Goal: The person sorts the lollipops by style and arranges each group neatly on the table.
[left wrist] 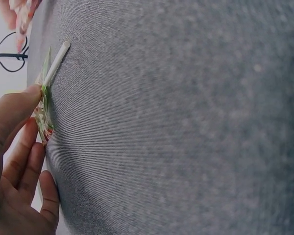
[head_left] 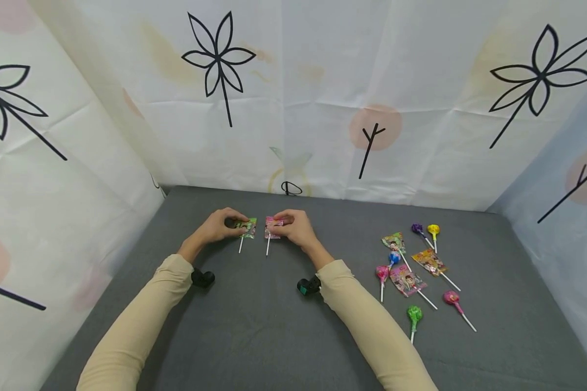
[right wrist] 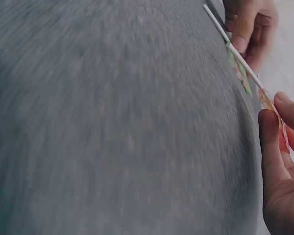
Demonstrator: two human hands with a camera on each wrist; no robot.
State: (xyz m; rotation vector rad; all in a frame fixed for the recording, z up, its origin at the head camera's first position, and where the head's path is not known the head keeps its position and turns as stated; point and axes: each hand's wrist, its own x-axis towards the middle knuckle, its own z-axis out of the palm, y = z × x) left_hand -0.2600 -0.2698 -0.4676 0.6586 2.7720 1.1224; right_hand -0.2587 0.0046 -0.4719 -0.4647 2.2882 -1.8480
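Note:
Between thumb and fingers my left hand [head_left: 218, 225] pinches a flat lollipop in a green wrapper [head_left: 250, 228], its white stick pointing toward me. Just to its right, my right hand [head_left: 297, 227] pinches a flat lollipop in a pink wrapper [head_left: 269, 227], stick also toward me. The two wrappers lie side by side with a narrow gap, near the table's far side. In the left wrist view the green-wrapped lollipop [left wrist: 44, 117] is seen edge-on, low over the cloth. The right wrist view has the pink-wrapped lollipop [right wrist: 267, 101] between thumb and fingertips.
Several lollipops lie grouped at the right: flat ones in green [head_left: 394, 243], orange [head_left: 429, 262] and pink [head_left: 407, 281] wrappers, and round ones, including purple [head_left: 417, 228], yellow [head_left: 433, 229], blue [head_left: 394, 258] and green [head_left: 414, 313]. A patterned curtain [head_left: 323, 65] stands behind the grey table [head_left: 254, 336].

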